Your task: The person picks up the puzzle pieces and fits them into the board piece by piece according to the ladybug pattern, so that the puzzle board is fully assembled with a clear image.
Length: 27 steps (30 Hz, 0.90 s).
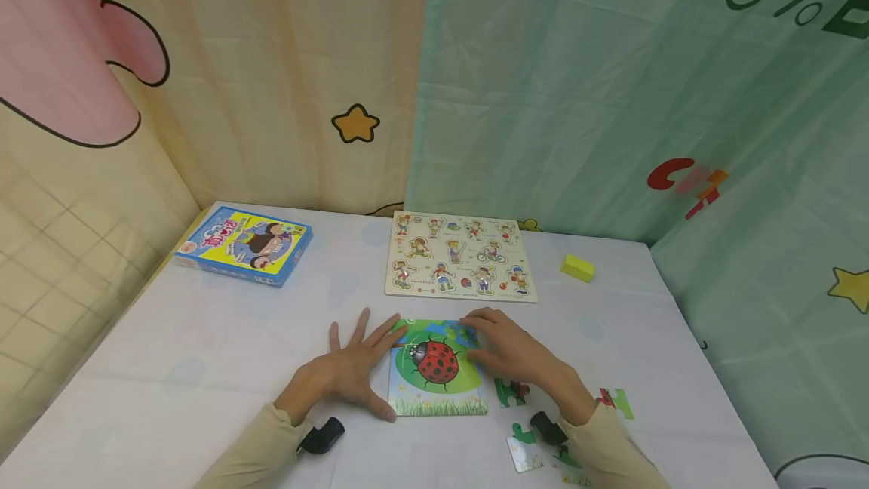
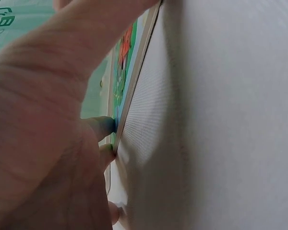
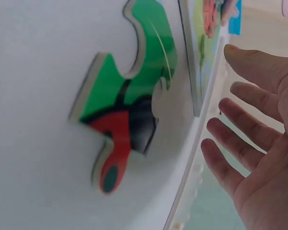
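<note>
A square ladybug puzzle [image 1: 437,362] lies flat on the white table between both hands. My left hand [image 1: 353,372] has its fingers spread, with thumb and fingertips at the puzzle's left edge. In the left wrist view, fingertips touch the side of the puzzle [image 2: 134,81]. Over the upper right corner, my right hand [image 1: 509,342] reaches with loosely bent fingers, and part of that corner is hidden beneath it. The right wrist view shows its fingers apart, nothing held. Nearby lies a loose green, red and black puzzle piece [image 3: 151,45].
More loose pieces lie near the right forearm, including a white and green piece [image 1: 525,453] and a red and green piece [image 1: 618,402]. Behind the puzzle is a wooden board with children figures [image 1: 462,256]. A blue-yellow box [image 1: 244,244] is at left, a yellow block [image 1: 578,268] at right.
</note>
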{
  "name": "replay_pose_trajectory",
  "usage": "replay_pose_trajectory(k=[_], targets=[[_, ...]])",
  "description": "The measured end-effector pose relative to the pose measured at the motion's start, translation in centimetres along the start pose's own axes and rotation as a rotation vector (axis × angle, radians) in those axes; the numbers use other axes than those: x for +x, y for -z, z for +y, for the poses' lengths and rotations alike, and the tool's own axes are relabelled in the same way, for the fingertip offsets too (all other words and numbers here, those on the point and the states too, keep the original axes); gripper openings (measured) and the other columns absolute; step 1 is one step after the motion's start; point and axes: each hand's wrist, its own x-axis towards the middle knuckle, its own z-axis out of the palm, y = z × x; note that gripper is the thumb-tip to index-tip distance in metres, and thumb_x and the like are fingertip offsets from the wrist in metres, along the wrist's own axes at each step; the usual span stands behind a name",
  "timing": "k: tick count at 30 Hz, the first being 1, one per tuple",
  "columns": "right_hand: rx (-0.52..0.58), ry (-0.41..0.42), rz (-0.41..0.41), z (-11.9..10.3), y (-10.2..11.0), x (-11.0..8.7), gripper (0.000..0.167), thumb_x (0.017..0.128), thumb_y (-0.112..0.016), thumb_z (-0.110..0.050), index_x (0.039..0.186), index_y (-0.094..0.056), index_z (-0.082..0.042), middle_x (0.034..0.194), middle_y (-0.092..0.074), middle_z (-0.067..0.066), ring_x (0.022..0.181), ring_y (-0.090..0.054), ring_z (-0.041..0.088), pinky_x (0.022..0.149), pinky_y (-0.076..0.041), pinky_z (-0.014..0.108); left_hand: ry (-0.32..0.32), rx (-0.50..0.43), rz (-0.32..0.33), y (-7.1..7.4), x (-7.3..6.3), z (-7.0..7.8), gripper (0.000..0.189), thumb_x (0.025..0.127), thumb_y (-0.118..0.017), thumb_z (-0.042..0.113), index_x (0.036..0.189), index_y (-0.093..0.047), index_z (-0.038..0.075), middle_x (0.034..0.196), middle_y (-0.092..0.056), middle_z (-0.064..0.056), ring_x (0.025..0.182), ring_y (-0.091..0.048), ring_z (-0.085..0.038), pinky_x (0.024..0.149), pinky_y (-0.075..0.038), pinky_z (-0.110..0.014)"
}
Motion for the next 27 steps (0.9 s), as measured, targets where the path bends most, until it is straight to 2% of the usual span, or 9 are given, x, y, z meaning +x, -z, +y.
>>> replay_pose_trajectory(k=[4,10,15,27], targets=[[0.016,0.018,0.030,0.6,0.6,-1.5,0.044,0.093,-0.072,-0.024,0.133,-0.062,-0.010,0.137,-0.058,0.006,0.127,-0.054,0.027,0.105,-0.047,0.050,-0.003,-0.002,-0.001,0.1,0.0,0.0,0.129,0.058,-0.089,0.062,0.161,-0.021,0.024,0.170,-0.007,0.001,0.152,0.011,-0.049,0.105,0.008,-0.084],[0.048,-0.077,-0.010,1.3,0.9,-3.9,0.045,0.090,-0.075,-0.031,0.130,-0.064,-0.013,0.134,-0.061,0.006,0.125,-0.056,0.029,0.105,-0.047,0.053,-0.011,-0.007,0.002,0.0,0.0,0.0,0.129,0.058,-0.089,0.062,0.161,-0.021,0.024,0.170,-0.006,0.001,0.152,0.011,-0.049,0.105,0.009,-0.084],[0.055,-0.114,-0.044,1.9,0.8,-5.3,0.050,0.086,-0.078,-0.036,0.128,-0.066,-0.011,0.132,-0.064,0.006,0.125,-0.056,0.029,0.105,-0.045,0.055,-0.006,-0.005,0.001,-0.1,-0.2,0.0,0.129,0.058,-0.089,0.062,0.161,-0.021,0.024,0.170,-0.007,0.001,0.152,0.011,-0.049,0.104,0.009,-0.084],[0.056,-0.113,-0.083,1.7,1.2,-7.4,0.057,0.080,-0.082,-0.040,0.129,-0.065,-0.017,0.131,-0.063,-0.001,0.124,-0.056,0.028,0.104,-0.045,0.055,0.001,-0.002,0.002,-0.2,-0.2,0.0,0.129,0.058,-0.089,0.063,0.161,-0.021,0.026,0.170,-0.006,0.002,0.152,0.011,-0.049,0.105,0.009,-0.084]])
